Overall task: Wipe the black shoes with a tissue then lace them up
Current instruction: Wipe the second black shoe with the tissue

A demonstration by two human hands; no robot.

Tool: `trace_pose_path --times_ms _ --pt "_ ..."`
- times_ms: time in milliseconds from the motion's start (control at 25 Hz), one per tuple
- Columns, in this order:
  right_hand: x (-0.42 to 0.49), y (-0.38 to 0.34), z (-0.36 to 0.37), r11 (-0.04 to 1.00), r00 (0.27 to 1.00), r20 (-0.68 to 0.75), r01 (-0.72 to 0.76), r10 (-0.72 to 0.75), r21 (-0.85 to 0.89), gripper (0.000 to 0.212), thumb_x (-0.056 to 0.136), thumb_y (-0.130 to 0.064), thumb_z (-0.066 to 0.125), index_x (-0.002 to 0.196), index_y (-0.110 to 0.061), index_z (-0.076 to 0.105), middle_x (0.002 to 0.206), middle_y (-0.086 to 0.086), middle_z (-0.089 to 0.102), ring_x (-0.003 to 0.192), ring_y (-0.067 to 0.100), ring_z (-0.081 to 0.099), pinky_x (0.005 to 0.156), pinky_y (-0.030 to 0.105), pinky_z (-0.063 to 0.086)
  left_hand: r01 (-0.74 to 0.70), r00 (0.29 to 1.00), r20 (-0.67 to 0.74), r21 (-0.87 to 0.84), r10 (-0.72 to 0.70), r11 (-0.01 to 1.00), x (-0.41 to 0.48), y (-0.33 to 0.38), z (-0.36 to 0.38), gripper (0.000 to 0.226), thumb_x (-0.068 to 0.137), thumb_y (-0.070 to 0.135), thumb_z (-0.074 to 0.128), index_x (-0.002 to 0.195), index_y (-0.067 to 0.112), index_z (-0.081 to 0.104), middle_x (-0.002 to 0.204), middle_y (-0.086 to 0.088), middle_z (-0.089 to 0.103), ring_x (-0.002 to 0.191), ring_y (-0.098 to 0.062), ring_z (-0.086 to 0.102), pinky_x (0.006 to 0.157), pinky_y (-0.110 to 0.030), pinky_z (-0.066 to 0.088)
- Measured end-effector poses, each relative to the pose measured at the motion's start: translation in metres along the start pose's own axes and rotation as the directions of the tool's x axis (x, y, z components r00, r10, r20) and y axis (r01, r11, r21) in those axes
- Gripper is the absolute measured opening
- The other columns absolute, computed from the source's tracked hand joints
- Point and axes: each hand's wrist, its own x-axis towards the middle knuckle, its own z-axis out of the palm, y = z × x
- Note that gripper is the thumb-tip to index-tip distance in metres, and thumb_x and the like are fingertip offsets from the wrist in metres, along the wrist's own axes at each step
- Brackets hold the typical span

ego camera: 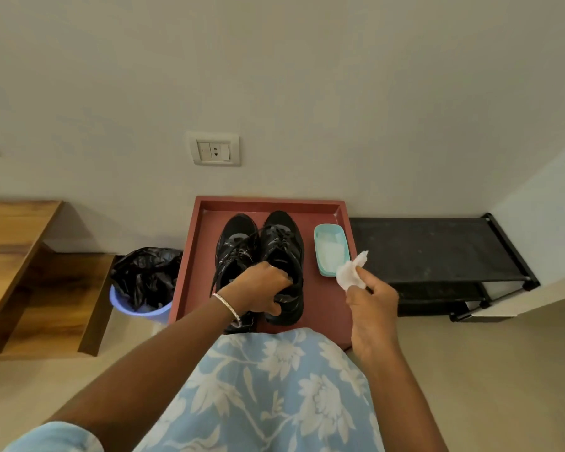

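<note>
Far left I see a wooden bench (20, 249), then a lilac bin (141, 308) lined with a black bag, standing just beside the red tray (190, 256). The black shoes (238, 246) sit side by side in that tray, toes to the wall, laces loose. My left hand (261, 288) is curled round the heel collar of the right-side shoe (284, 246), gripping it. Further right a teal dish (331, 252) lies in the tray, and by its near end my right hand (372, 298) pinches a crumpled white tissue (351, 272), clear of the shoes. To wipe well, I judge the left hand should steady that shoe, perhaps tipping it, while the tissue runs in long strokes from toe to heel, refolded as it soils. A black rack (437, 249) stands furthest right.
</note>
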Motion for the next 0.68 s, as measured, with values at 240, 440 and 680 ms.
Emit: trace_pose_path --times_ms 240,440,680 --pt "0.009 0.025 0.013 0.998 0.996 0.081 -0.030 0.035 -0.057 0.036 0.088 -0.019 0.078 0.123 -0.017 0.071 0.112 -0.008 0.074 0.106 0.012 0.070 0.091 0.034 0.059 0.046 0.996 -0.079 -0.019 -0.047 0.999 0.016 0.015 0.059 0.055 0.084 0.024 0.064 0.137 0.014 0.053 0.124 -0.009 0.061 0.115 -0.032 0.055 0.101 -0.038 0.044" --pt "0.008 0.021 0.019 1.000 0.988 0.152 -0.010 0.009 0.005 0.018 0.086 -0.014 0.078 0.096 -0.028 0.073 0.097 -0.010 0.077 0.094 0.012 0.074 0.079 0.030 0.061 0.005 0.855 -0.389 -0.655 -0.343 0.756 -0.008 0.027 0.066 0.038 0.078 0.019 0.066 0.116 0.019 0.063 0.112 0.003 0.062 0.103 -0.015 0.056 0.091 -0.024 0.046" --pt "0.006 0.029 0.033 0.996 0.985 0.154 -0.065 0.075 -0.067 0.014 0.085 -0.007 0.076 0.090 -0.018 0.072 0.081 -0.013 0.076 0.087 0.015 0.075 0.080 0.033 0.061 0.405 0.571 -0.236 -0.752 -0.786 0.520 -0.042 -0.022 0.071 0.038 0.086 0.006 0.061 0.122 0.016 0.065 0.121 -0.008 0.063 0.113 -0.028 0.056 0.095 -0.039 0.049"
